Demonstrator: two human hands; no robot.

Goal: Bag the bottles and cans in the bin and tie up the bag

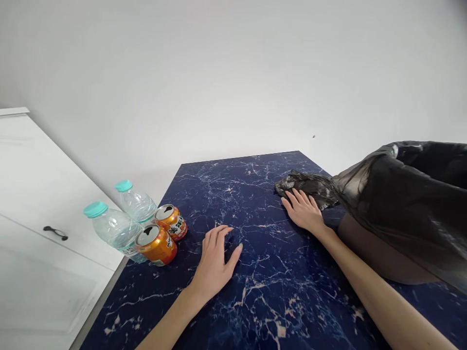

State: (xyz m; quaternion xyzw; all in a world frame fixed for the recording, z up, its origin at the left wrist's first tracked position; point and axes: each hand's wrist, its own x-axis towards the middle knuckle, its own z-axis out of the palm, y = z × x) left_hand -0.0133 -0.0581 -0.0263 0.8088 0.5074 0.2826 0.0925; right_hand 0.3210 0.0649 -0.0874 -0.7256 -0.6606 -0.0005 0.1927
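Left hand (216, 265), thumb wide of the fingers, sits lower centre near two orange cans (160, 250); right hand (302, 212), fingers slightly fanned, lies flat against the black bag (408, 209) at mid-right.

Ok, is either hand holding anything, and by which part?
Nothing appears held: the right hand lies open on the black bag's bunched end, without a visible grip; the left hand is empty.

Black bag (404, 209), white-veined blue table (270, 287)
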